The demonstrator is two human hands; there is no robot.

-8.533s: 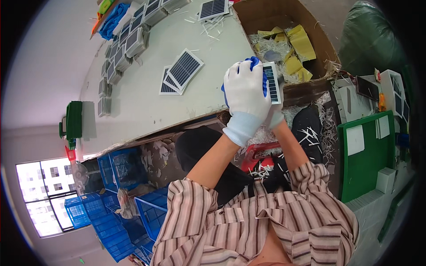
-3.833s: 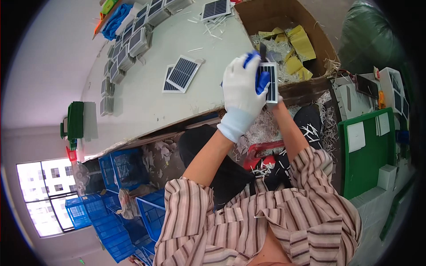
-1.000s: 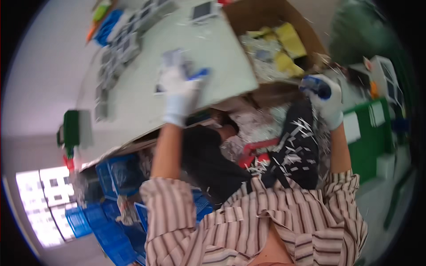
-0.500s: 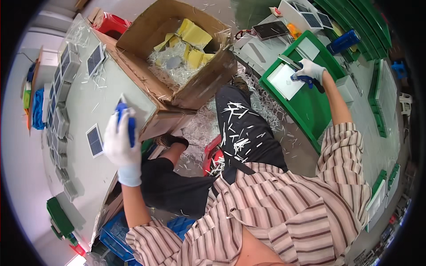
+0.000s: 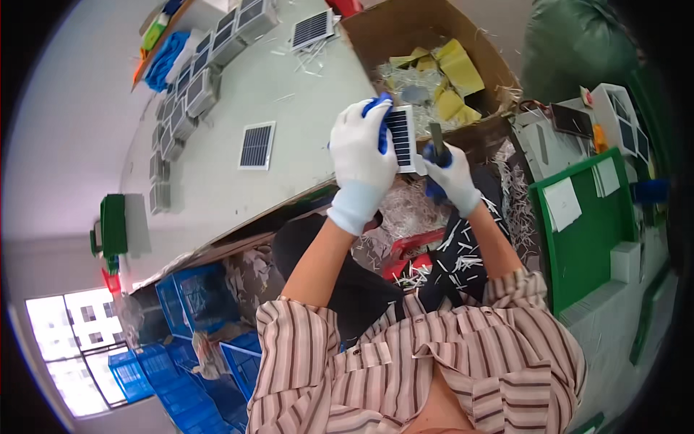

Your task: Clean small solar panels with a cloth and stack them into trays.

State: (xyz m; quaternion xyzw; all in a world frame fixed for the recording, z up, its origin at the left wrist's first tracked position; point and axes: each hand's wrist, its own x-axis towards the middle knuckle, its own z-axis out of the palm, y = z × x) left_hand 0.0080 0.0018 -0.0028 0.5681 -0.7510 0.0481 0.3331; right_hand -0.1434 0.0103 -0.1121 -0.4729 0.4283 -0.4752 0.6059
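My left hand (image 5: 361,148), in a white glove with blue finger coating, is closed on a small solar panel (image 5: 401,134), dark with a white frame. It is held up over the table's corner, in front of the cardboard box. My right hand (image 5: 455,181), gloved alike, is closed round a flat grey blade-like tool (image 5: 437,137) pointing upward beside the panel's right edge. The tool's exact kind is unclear. Another solar panel (image 5: 257,146) lies on the white table (image 5: 296,137), left of my hands. A third panel (image 5: 312,30) rests farther back on thin white strips.
An open cardboard box (image 5: 499,65) holds yellow pieces and white scraps. Stacked panels (image 5: 195,94) line the table's far left. At right stands a green tray (image 5: 589,253) with white cards (image 5: 562,204). White strips litter my lap. Blue crates (image 5: 202,296) are at lower left.
My right hand has left the green tray, bringing the tool to my left hand. My left hand has come up from the table toward the box, its panel now facing me. The view has swung left.
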